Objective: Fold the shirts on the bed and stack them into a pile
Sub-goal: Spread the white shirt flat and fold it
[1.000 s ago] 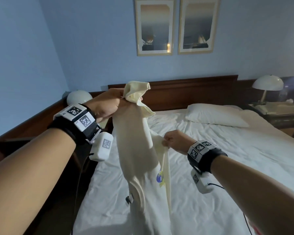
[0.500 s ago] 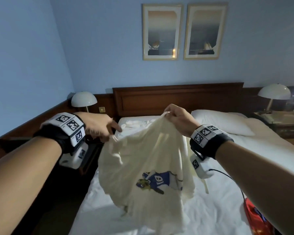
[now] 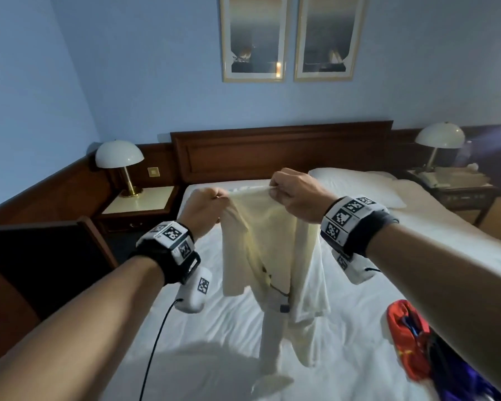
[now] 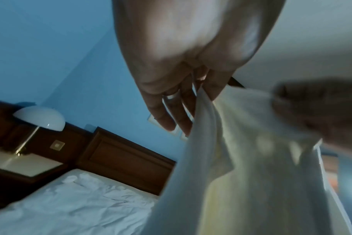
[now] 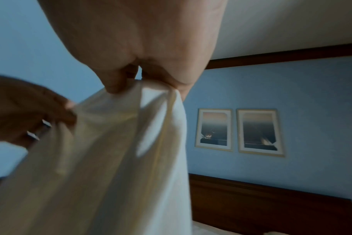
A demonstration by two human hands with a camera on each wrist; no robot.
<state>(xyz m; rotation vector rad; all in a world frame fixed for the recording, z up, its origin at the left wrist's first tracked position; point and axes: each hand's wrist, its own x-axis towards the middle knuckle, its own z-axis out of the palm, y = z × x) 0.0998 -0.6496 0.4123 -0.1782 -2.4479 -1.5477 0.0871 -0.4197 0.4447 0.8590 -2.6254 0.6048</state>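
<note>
A cream shirt (image 3: 269,256) hangs in the air over the white bed (image 3: 214,328), its lower end touching the sheet. My left hand (image 3: 206,206) pinches its top edge on the left, and my right hand (image 3: 295,195) pinches the same edge on the right, a short span apart. In the left wrist view the cream shirt (image 4: 241,167) runs between thumb and fingers (image 4: 169,114) of my left hand (image 4: 199,95). In the right wrist view my right hand (image 5: 145,85) clamps the cream shirt (image 5: 115,159). A red and blue garment (image 3: 411,342) lies crumpled at the bed's right near edge.
A dark wooden headboard (image 3: 281,151) stands behind the bed, with a pillow (image 3: 356,186) at its right. Nightstands with dome lamps (image 3: 119,157) flank the bed. A dark chair back (image 3: 41,256) stands at the left side.
Both hands have taken new holds along the shirt's top edge and dropped lower. The shirt, spread out with its print showing before, now hangs narrow and long, its print out of sight.
</note>
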